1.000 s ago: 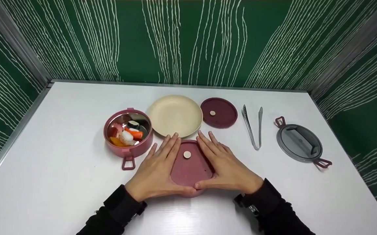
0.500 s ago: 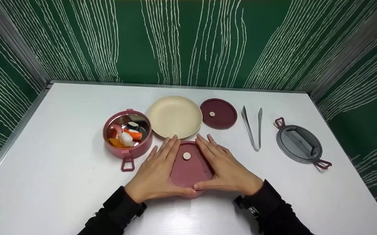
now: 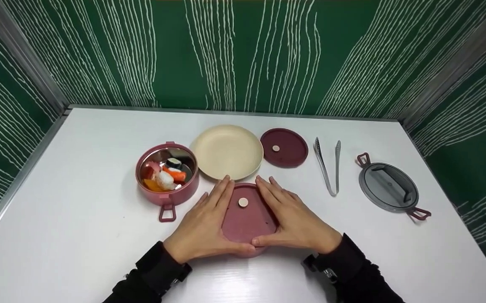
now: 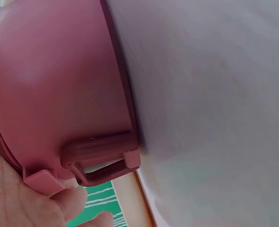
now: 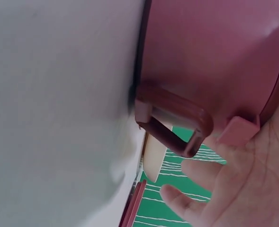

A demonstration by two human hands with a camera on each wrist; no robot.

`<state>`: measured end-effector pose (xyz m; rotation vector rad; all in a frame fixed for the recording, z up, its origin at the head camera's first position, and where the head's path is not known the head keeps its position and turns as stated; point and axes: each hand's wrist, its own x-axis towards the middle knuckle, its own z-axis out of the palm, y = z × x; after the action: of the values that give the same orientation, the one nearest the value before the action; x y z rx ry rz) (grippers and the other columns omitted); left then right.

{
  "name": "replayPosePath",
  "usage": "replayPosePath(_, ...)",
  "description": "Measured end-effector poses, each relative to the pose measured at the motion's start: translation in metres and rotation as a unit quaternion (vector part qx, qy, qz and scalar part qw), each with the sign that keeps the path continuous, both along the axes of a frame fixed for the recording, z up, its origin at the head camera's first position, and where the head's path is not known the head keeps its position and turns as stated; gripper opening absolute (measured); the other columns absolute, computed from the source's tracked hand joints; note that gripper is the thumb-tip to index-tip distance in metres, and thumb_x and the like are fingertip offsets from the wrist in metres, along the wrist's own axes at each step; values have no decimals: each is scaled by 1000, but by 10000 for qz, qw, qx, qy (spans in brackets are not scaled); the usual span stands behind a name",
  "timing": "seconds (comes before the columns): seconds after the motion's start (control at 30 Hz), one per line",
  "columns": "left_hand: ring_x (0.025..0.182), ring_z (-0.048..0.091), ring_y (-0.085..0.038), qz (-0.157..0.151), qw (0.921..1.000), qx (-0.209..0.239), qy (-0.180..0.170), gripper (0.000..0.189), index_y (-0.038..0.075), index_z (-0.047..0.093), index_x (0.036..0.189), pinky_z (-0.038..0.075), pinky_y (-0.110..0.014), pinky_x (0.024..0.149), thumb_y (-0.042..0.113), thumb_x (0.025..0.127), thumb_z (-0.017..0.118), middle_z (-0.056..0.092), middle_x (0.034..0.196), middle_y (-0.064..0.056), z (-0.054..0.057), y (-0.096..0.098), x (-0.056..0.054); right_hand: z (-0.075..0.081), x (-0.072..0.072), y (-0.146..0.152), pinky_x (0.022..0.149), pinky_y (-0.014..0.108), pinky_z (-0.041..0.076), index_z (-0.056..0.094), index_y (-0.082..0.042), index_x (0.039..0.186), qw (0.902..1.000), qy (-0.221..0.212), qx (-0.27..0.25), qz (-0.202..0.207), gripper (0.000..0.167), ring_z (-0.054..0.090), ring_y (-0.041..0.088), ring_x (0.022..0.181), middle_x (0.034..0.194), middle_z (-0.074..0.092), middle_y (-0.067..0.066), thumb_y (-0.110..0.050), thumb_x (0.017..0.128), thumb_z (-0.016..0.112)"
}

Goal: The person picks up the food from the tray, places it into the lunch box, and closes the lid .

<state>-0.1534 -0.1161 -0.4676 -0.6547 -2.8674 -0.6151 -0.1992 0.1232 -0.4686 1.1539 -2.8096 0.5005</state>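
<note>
1. Left grip point(image 3: 203, 230) is resting along the left side of the lidded pink container point(image 3: 247, 227); fingers are stretching forward, thumb is angling away across the near edge. Nothing is being clamped.
2. Right grip point(image 3: 295, 221) is mirroring it on the other side, likewise unclamped: fingers are lying extended, thumb is reaching in until the two tips are meeting or nearly so. Perhaps the framing is spreading contact around the rim, so that neither side is tipping.
3. Container is standing upright on the surface point(image 3: 79, 235), between both grips. A cream button point(image 3: 243, 203) is showing on the lid, in the gap; the hands are leaving the lid's middle uncovered.
4. Wrist views: a dark handle point(image 4: 99, 143) is hanging low on the wall below the left grip, another point(image 5: 177, 104) below the right. A pink tab point(image 5: 238, 132) is sitting just beside the right palm, at the rim; presumably a catch.
5. Open pot point(image 3: 184, 195) is standing left of the left grip, holding food-like pieces point(image 3: 165, 181); its depth is probably containing them.
6. Cream plate point(image 3: 228, 151) is lying just ahead of the fingertips, maroon disc point(image 3: 287, 155) beside it, ahead of the right grip.
7. Right of the right grip, tongs point(image 3: 333, 192) are lying spread, tips pointing away; farther right, a grey lid point(image 3: 375, 189) is resting handle-up, seemingly for easy lifting.
</note>
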Motion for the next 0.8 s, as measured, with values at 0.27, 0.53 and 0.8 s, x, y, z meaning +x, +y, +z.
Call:
replayPosePath(0.27,140,15,-11,51,9999,16,-108,129,17,0,148,24,-45,111,91,53,46,-5,155,5,1,0,0,7,-4,5,105,50,31,12,-22,148,9980,-501,-389,-41,103,23,26,139,152,19,3,-71,70,58)
replayPosePath(0.53,140,18,-14,20,9983,-13,-589,124,21,-1,148,24,-42,112,90,55,45,-1,155,3,9,-3,-1,17,-25,27,90,39,46,50,-22,132,9778,-984,-1641,-854,48,55,12,109,118,62,-5,-47,91,49)
replayPosePath(0.8,129,40,-25,307,9957,441,-757,104,26,12,148,42,-47,98,81,67,48,25,151,-2,21,-12,0,18,-56,42,53,24,47,67,-17,85,9505,-1463,-2020,-1850,31,62,13,56,70,66,1,-46,86,58)
